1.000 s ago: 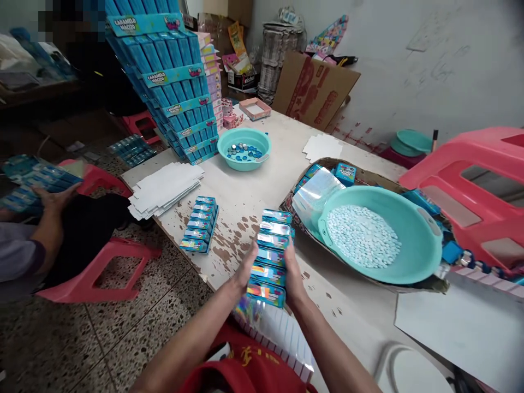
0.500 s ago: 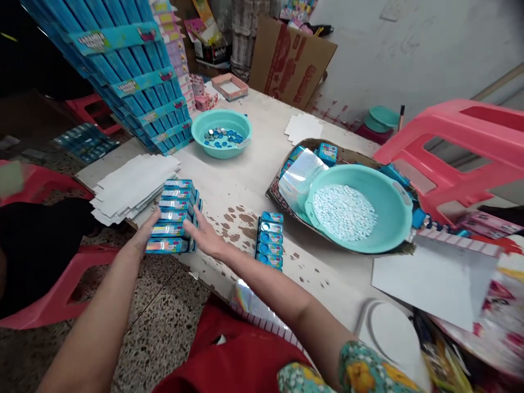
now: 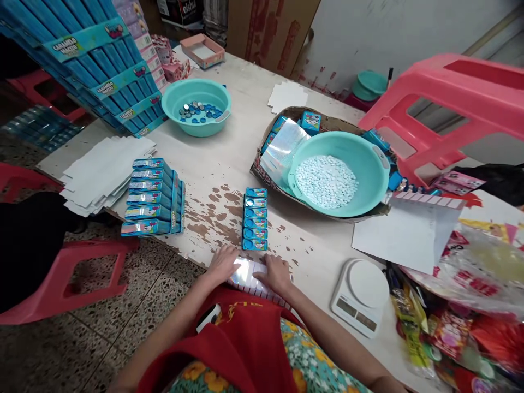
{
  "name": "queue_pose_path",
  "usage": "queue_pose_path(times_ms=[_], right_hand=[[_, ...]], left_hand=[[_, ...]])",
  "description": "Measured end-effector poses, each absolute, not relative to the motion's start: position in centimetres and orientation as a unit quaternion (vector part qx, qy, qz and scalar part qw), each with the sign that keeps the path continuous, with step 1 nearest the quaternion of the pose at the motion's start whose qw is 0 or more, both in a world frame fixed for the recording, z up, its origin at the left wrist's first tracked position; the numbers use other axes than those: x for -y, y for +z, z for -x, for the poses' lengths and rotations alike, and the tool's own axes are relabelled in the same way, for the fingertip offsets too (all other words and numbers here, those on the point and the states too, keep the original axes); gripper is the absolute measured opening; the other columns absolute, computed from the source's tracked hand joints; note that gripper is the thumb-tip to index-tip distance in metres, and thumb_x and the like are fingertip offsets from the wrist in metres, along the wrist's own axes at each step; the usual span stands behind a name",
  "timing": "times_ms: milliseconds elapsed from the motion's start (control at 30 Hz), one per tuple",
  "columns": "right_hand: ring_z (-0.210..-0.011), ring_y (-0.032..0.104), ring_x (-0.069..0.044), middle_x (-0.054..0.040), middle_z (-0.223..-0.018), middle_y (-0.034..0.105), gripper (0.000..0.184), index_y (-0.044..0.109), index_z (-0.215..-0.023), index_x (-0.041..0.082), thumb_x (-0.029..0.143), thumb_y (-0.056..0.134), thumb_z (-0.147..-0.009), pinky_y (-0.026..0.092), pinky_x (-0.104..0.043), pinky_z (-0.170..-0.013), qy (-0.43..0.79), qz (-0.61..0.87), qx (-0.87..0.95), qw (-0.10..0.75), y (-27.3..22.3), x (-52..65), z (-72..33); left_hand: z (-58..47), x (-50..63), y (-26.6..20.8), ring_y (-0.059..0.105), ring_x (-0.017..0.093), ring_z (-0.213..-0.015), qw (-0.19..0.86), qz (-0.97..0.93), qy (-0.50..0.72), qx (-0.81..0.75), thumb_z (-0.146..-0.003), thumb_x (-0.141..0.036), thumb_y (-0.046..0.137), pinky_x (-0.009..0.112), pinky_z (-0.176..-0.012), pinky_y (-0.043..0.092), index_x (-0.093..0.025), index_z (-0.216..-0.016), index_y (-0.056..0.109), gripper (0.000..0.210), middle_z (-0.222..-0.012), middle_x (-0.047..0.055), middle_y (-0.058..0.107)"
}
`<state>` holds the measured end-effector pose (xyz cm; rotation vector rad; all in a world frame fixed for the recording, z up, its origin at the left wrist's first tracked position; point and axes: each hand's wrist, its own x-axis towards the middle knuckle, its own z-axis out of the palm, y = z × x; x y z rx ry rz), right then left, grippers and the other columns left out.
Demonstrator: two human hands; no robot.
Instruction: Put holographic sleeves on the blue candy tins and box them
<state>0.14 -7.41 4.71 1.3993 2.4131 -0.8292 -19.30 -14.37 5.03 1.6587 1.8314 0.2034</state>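
A shiny rainbow-tinted sheet with a striped edge lies at the table's front edge, against the red apron. My left hand rests at its left side, thumb apart from the fingers and touching the sheet. On the right side, my right hand lies with bent fingers and its thumb spread over the sheet. Both hands look open, though the undersides of the fingers are hidden. Just beyond them stands a row of small blue tins with round marks on top. To the left, a blue display box holds several similar tins, untouched.
A teal basin holds blue and silver discs. Another basin of white pellets sits on a carton. White card sheets, stacked blue display boxes, a kitchen scale and a pink stool surround the workspace.
Both hands have left the blue display box, which now stands by itself on the table. They have moved right and closer to the body, onto the shiny sheet. The view has shifted too.
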Motion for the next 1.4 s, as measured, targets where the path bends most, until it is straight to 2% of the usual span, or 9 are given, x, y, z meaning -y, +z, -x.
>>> queue_pose_path(times_ms=[133,333,567,733,967,1133,1233,1300,1400], right_hand=[[-0.084,0.055,-0.020,-0.0031,-0.091,0.060,0.026,0.062,-0.082,0.020,0.041,0.069,-0.069,0.033,-0.027,-0.068,-0.344,-0.444,-0.810,0.167,3.4,7.4,-0.4],[-0.078,0.055,-0.016,0.0002,-0.084,0.060,0.014,0.062,-0.076,0.020,0.034,0.067,-0.073,0.028,-0.023,-0.060,-0.369,-0.445,-0.804,0.139,4.4,5.8,-2.0],[-0.081,0.055,-0.017,-0.0007,-0.086,0.059,0.011,0.064,-0.084,0.024,0.029,0.065,-0.075,0.032,-0.025,-0.063,-0.317,-0.451,-0.818,0.164,5.5,4.6,-3.9],[-0.097,0.050,-0.025,-0.0083,-0.102,0.056,0.034,0.059,-0.112,0.026,0.034,0.062,-0.079,0.038,-0.033,-0.078,-0.225,-0.425,-0.874,0.071,5.5,6.9,-2.4],[-0.105,0.048,-0.027,-0.0131,-0.119,0.051,0.046,0.044,-0.130,0.020,0.023,0.052,-0.085,0.041,-0.039,-0.086,-0.227,-0.316,-0.917,0.085,3.6,9.5,-2.5],[-0.108,0.047,-0.026,-0.0119,-0.123,0.050,0.036,0.053,-0.117,0.019,0.021,0.056,-0.082,0.040,-0.038,-0.088,-0.237,-0.312,-0.919,0.051,3.2,9.2,-3.2],[-0.096,0.052,-0.024,-0.0101,-0.103,0.060,0.016,0.061,-0.096,0.020,0.026,0.050,-0.086,0.040,-0.036,-0.081,-0.230,-0.326,-0.915,0.067,4.3,8.8,-2.9],[-0.085,0.055,-0.022,-0.0074,-0.087,0.063,0.014,0.061,-0.085,0.020,0.027,0.049,-0.087,0.039,-0.033,-0.075,-0.254,-0.342,-0.901,0.077,5.7,8.5,-2.7],[-0.077,0.056,-0.018,-0.0036,-0.079,0.063,0.013,0.058,-0.078,0.021,0.028,0.051,-0.086,0.039,-0.028,-0.070,-0.340,-0.387,-0.856,0.033,8.4,7.9,-2.6]], left_hand=[[19.5,14.6,3.5,0.048,0.025,-0.103,0.348,-0.634,0.056,-0.689,-0.079,-0.030,0.051,0.035,-0.085,0.036,-0.021,-0.095,0.063,0.022,-0.102,0.008,0.058],[18.5,13.8,3.4,0.056,0.016,-0.073,0.462,-0.552,0.119,-0.683,-0.081,-0.030,0.047,0.023,-0.065,0.037,-0.020,-0.084,0.063,0.019,-0.075,0.001,0.064],[15.5,13.3,2.7,0.059,0.016,-0.078,0.474,-0.531,0.169,-0.682,-0.081,-0.035,0.046,0.024,-0.069,0.038,-0.023,-0.089,0.067,0.026,-0.083,0.000,0.068],[15.0,13.1,2.5,0.059,0.016,-0.073,0.471,-0.510,0.143,-0.705,-0.080,-0.038,0.047,0.023,-0.064,0.038,-0.021,-0.082,0.069,0.028,-0.079,0.002,0.069],[14.9,12.7,1.4,0.059,0.016,-0.072,0.476,-0.481,0.135,-0.724,-0.079,-0.031,0.047,0.023,-0.063,0.039,-0.020,-0.077,0.070,0.025,-0.077,0.002,0.069],[14.7,12.2,0.8,0.060,0.017,-0.076,0.470,-0.479,0.130,-0.730,-0.077,-0.028,0.050,0.024,-0.067,0.040,-0.019,-0.077,0.070,0.022,-0.080,0.003,0.070],[14.4,12.0,0.8,0.060,0.018,-0.078,0.460,-0.476,0.123,-0.739,-0.078,-0.029,0.050,0.025,-0.068,0.040,-0.020,-0.078,0.070,0.022,-0.082,0.004,0.070],[14.2,12.1,1.0,0.060,0.019,-0.078,0.453,-0.472,0.118,-0.747,-0.079,-0.030,0.049,0.026,-0.068,0.041,-0.020,-0.080,0.070,0.023,-0.082,0.004,0.070],[14.0,12.5,2.1,0.059,0.020,-0.085,0.439,-0.472,0.117,-0.756,-0.081,-0.032,0.047,0.028,-0.074,0.041,-0.020,-0.082,0.069,0.025,-0.088,0.006,0.069]])
